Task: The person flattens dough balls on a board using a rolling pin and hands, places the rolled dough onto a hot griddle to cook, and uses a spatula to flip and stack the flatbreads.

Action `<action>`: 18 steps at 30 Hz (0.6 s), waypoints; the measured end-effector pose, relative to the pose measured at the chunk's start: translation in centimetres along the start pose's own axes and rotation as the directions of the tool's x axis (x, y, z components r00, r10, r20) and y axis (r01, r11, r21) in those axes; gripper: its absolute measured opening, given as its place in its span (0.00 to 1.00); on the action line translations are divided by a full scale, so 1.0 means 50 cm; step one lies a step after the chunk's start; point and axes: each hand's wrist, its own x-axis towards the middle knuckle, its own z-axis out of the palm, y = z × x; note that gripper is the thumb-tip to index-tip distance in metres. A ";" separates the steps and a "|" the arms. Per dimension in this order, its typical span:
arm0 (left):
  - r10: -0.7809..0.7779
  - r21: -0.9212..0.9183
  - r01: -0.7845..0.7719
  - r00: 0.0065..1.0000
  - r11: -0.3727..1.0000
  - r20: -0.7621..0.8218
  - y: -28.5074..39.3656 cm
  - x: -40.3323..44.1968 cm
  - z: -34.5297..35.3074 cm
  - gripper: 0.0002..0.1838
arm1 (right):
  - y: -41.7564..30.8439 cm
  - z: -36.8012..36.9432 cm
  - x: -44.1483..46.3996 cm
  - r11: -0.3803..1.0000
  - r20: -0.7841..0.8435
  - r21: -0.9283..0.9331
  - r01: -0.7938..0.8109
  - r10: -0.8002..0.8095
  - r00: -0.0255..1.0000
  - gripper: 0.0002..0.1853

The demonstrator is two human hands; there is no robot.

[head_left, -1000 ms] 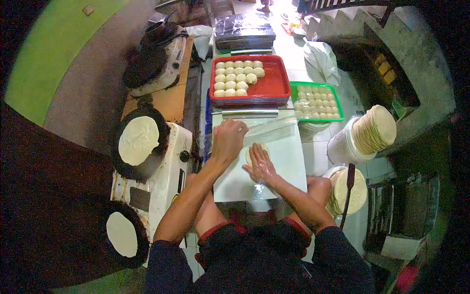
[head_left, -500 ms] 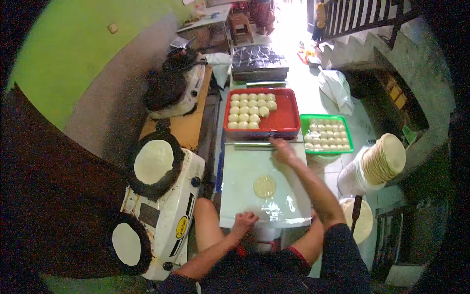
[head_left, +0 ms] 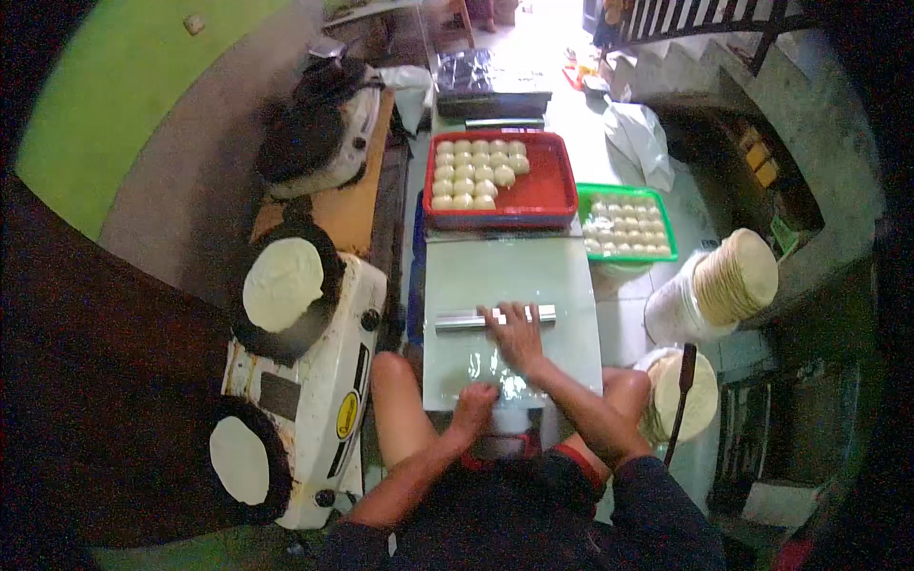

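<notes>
My right hand (head_left: pixel 517 341) lies over a shiny metal rolling pin (head_left: pixel 462 321), its fingers reaching across the pin's right half. The pin sits crosswise on a glossy white work board (head_left: pixel 457 271). No dough disc shows on the board now; the pin and hand cover part of the surface. At the board's front edge is my left hand (head_left: pixel 474 407), its fingers curled in; what they hold, if anything, is hidden. Just beyond the board stands a red tray (head_left: pixel 543 190) with rows of round dough balls (head_left: pixel 464 173) and a bare right part.
On the left, a white gas stove (head_left: pixel 328 381) carries two black pans with flat dough rounds (head_left: pixel 283 284). A green tray (head_left: pixel 671 233) of dough balls stands right of the board. Stacked flatbreads (head_left: pixel 738 276) and a dark long-handled tool (head_left: pixel 684 390) are further right.
My right hand has brought the rolling pin from beside the red tray toward me. The dough disc seen on the board is no longer visible. The camera view has shifted slightly.
</notes>
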 end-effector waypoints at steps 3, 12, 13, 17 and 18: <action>0.011 -0.057 -0.014 0.999 0.998 -0.049 0.008 -0.013 -0.004 0.10 | 0.014 -0.006 0.063 0.993 0.033 0.074 -0.091 0.088 0.996 0.33; -0.041 -0.009 0.041 0.999 0.999 -0.018 0.003 -0.012 0.017 0.11 | -0.005 0.011 0.055 0.988 -0.064 0.022 -0.150 0.151 0.986 0.27; -0.039 -0.007 0.039 0.999 0.999 -0.012 -0.002 -0.003 0.006 0.11 | 0.005 0.015 0.067 0.984 -0.125 0.038 -0.176 0.179 0.976 0.27; -0.054 -0.016 0.055 0.998 0.998 0.023 0.011 -0.008 -0.013 0.13 | 0.026 0.003 0.049 0.882 0.102 0.352 -0.313 0.296 0.950 0.30; -0.050 0.004 0.050 0.999 0.999 0.020 0.010 -0.007 -0.013 0.13 | 0.025 -0.009 0.053 0.869 0.193 0.376 -0.321 0.265 0.945 0.31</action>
